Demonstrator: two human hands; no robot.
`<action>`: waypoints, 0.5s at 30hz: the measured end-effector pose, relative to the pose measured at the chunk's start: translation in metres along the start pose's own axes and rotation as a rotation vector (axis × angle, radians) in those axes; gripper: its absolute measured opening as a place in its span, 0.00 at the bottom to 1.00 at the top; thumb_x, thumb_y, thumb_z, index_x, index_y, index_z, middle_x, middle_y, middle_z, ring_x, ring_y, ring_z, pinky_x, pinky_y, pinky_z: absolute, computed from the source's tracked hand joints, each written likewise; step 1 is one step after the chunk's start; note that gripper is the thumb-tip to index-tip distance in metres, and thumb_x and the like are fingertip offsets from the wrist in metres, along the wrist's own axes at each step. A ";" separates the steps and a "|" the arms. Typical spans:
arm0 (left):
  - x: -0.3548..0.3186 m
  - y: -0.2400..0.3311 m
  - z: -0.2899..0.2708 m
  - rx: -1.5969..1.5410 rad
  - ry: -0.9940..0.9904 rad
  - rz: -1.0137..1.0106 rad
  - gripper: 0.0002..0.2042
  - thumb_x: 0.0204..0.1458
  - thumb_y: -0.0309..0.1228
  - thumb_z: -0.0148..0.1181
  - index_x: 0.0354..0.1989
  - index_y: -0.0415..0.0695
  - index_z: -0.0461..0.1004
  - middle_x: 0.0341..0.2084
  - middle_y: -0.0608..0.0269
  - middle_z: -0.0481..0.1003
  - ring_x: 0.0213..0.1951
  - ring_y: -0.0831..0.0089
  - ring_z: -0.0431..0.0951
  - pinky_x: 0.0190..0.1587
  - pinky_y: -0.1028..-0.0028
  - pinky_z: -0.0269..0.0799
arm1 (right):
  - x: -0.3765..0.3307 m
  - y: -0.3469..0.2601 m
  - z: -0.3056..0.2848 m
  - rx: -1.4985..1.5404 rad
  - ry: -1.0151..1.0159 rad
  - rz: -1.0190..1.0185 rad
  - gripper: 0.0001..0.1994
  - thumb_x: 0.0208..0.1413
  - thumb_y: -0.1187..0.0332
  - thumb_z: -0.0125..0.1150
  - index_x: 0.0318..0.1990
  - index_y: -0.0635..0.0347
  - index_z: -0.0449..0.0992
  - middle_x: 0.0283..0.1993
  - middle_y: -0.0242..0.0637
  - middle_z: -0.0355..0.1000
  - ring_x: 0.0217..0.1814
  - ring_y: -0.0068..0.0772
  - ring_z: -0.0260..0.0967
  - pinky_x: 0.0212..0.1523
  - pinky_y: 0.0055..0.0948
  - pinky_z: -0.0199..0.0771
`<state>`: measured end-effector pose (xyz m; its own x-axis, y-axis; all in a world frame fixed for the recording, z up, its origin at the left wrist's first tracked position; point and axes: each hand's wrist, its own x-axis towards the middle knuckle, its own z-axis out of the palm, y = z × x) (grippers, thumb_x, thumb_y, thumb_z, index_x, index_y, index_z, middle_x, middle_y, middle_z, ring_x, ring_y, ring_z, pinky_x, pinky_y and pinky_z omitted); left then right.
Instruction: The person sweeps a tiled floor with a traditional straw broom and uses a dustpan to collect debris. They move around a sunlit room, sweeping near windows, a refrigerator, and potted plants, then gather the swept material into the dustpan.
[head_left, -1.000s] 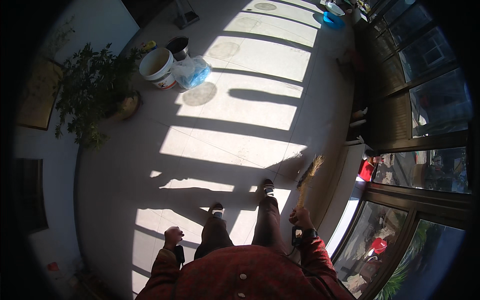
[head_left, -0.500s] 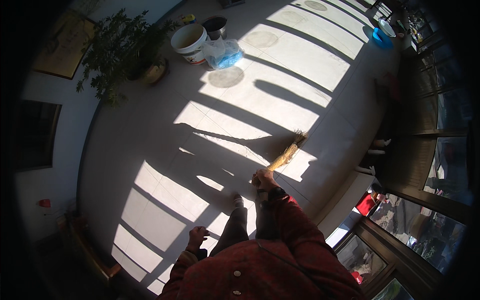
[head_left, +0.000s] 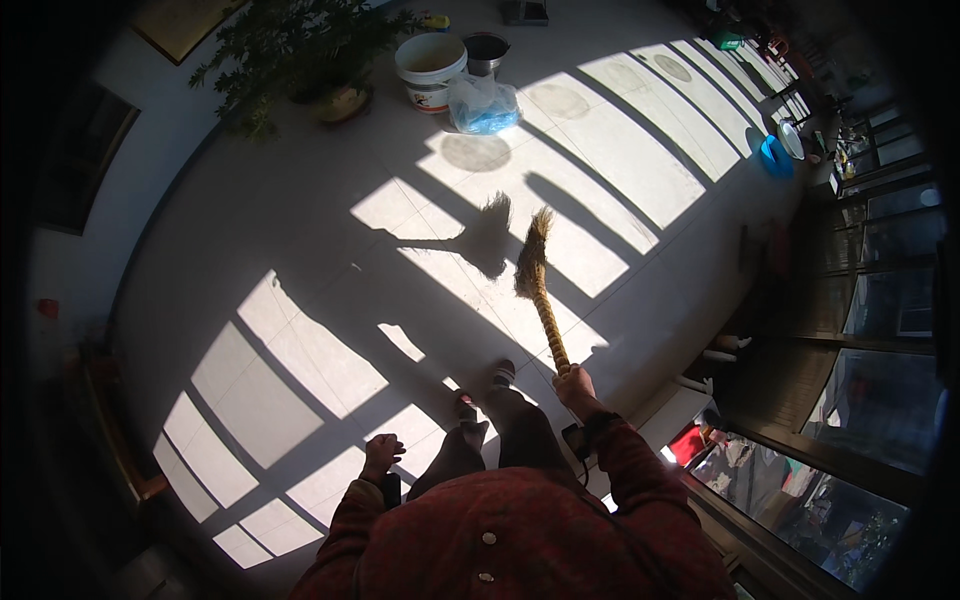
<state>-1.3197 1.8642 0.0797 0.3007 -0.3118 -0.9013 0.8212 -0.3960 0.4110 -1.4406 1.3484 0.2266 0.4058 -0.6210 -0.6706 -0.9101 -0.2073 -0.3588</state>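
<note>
Bag [head_left: 474, 90] holds something blue [head_left: 488, 121] beside bucket [head_left: 427, 80]; right fingers [head_left: 571, 376] grip broom [head_left: 545, 311], left fingers [head_left: 393, 448] half-open.

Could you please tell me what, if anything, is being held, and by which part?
The right hand holds a straw broom by the end of its handle, away from the bristles; no object shows in the left hand.

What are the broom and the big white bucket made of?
The broom looks like dried plant stalks, rough and unpainted: its yellow handle is ridged, its end frayed. The white bucket is probably smooth plastic: its side looks even, its rim thick.
</note>
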 end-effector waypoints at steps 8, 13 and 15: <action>-0.061 0.025 0.027 0.068 0.400 -0.074 0.13 0.58 0.37 0.50 0.41 0.38 0.69 0.29 0.58 0.76 0.31 0.67 0.80 0.27 0.69 0.76 | -0.005 -0.030 0.062 -0.455 -0.362 -0.516 0.12 0.55 0.65 0.50 0.35 0.64 0.78 0.34 0.50 0.76 0.39 0.49 0.75 0.38 0.45 0.74; -0.062 0.024 0.047 0.034 0.296 -0.118 0.12 0.58 0.38 0.52 0.44 0.44 0.69 0.33 0.59 0.76 0.42 0.64 0.77 0.32 0.65 0.76 | 0.032 -0.035 0.120 -0.501 -0.383 -0.658 0.12 0.56 0.66 0.47 0.35 0.59 0.77 0.32 0.44 0.76 0.36 0.47 0.76 0.37 0.43 0.74; -0.067 0.030 0.079 -0.106 0.452 -0.143 0.12 0.58 0.38 0.51 0.45 0.44 0.69 0.33 0.59 0.76 0.39 0.63 0.78 0.32 0.65 0.76 | 0.066 -0.028 0.114 -0.598 -0.434 -0.650 0.13 0.58 0.66 0.42 0.41 0.57 0.75 0.35 0.43 0.77 0.38 0.47 0.75 0.38 0.45 0.73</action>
<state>-1.3534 1.8054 0.1629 0.3429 0.1554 -0.9264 0.9074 -0.3099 0.2839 -1.3790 1.3992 0.1184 0.7289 0.0559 -0.6823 -0.3427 -0.8330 -0.4344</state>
